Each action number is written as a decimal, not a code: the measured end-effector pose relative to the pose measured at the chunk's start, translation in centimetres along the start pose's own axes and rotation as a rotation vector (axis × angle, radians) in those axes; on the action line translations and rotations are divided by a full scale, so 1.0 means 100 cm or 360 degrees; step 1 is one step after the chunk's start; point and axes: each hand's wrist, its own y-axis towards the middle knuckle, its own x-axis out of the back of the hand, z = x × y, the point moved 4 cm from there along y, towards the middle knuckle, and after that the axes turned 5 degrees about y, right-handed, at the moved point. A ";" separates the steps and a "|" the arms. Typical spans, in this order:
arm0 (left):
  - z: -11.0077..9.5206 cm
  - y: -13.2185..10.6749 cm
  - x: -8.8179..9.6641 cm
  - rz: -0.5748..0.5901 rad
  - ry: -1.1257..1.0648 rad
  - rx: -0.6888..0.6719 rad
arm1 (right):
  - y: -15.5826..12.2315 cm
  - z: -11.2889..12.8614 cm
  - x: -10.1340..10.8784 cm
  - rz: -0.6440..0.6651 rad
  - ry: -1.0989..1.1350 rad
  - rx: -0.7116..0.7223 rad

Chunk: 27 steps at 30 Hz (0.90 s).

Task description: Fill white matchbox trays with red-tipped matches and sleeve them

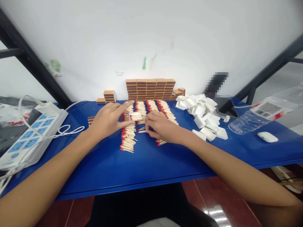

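Between thumb and fingers, my left hand (106, 118) grips a small white matchbox tray (135, 116) with some red-tipped matches lying in it. Just right of it, my right hand (159, 126) is closed, fingertips down at the blue table on a few loose matches (142, 129). Long rows of matches lie under and around both hands. The leftmost row (128, 138) reaches nearest the front, and the rightmost row (167, 110) is partly covered by my right hand.
Brown matchbox sleeves (151, 90) are stacked against the wall, with a smaller stack (109, 96) to the left. White trays (205, 113) are heaped at right. Beyond them are a clear plastic bottle (248, 121) and white earbud case (267, 136). A power strip (33, 138) with cables lies left.
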 end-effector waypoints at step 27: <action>-0.003 0.003 0.009 -0.0038 -0.0143 0.0087 | -0.001 -0.002 0.024 -0.0473 -0.0008 -0.0059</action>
